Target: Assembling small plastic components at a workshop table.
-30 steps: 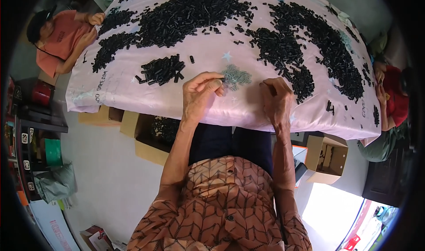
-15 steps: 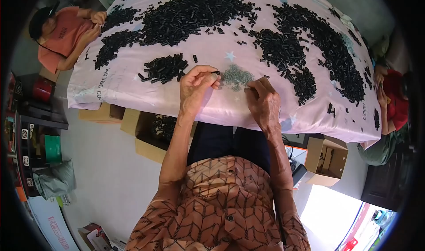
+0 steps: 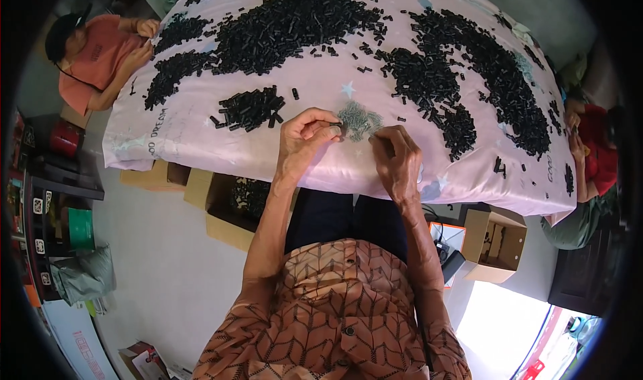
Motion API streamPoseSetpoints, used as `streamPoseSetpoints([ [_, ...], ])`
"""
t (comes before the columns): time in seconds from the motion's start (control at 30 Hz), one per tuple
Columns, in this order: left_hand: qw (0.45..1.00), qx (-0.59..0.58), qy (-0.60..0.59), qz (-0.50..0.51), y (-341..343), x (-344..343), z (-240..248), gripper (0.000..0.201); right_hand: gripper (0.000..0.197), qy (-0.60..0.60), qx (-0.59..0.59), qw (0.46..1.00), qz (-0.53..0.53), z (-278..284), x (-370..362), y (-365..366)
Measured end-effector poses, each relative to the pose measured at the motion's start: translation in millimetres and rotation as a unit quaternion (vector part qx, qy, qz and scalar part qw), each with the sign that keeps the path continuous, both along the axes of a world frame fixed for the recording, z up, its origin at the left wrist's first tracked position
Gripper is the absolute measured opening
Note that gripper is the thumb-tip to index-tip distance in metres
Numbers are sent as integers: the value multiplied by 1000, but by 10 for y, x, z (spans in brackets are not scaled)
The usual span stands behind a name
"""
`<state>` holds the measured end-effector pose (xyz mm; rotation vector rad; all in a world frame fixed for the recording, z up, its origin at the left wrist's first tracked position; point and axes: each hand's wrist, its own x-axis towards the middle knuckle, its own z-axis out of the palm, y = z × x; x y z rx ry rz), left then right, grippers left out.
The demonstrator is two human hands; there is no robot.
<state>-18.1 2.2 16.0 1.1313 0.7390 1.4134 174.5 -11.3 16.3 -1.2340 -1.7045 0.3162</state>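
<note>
My left hand (image 3: 303, 142) pinches a small black cylindrical piece (image 3: 338, 124) between thumb and fingertips, just left of a heap of tiny silvery-grey pieces (image 3: 355, 120). At the right edge of that heap, my right hand (image 3: 400, 160) has its thumb and fingers pressed together. Whatever lies in its pinch is too small to make out. A small pile of black cylindrical pieces (image 3: 249, 108) lies left of my left hand, with one loose piece (image 3: 295, 94) beside it.
A pink patterned cloth (image 3: 268, 153) covers the table. Large heaps of black pieces (image 3: 288, 28) lie at the back and right (image 3: 422, 78). One person (image 3: 100, 51) works at the left edge, another (image 3: 596, 145) at the right. Cardboard boxes (image 3: 218, 226) stand below the near edge.
Both hands stay by the silvery heap. My left hand has shifted slightly right and nearer, still with the black piece; my right hand has come slightly left and nearer, closer to it.
</note>
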Motion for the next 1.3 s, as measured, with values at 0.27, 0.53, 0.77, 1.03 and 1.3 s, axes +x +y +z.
streamPoseSetpoints([
  [0.27,999,-19,31,-39,33,122,-47,11,9,287,-220,926,106,39,101,-2],
  [0.53,991,52,126,-3,67,327,14,13,9,334,-245,896,159,49,88,71],
  [0.77,988,79,130,22,58,308,-90,9,10,354,-234,890,166,-20,84,110],
  [1.03,995,94,16,-17,58,228,-66,16,11,343,-210,904,148,19,103,46],
  [1.3,994,0,-83,-69,37,152,-67,16,12,376,-152,892,201,84,-9,11],
])
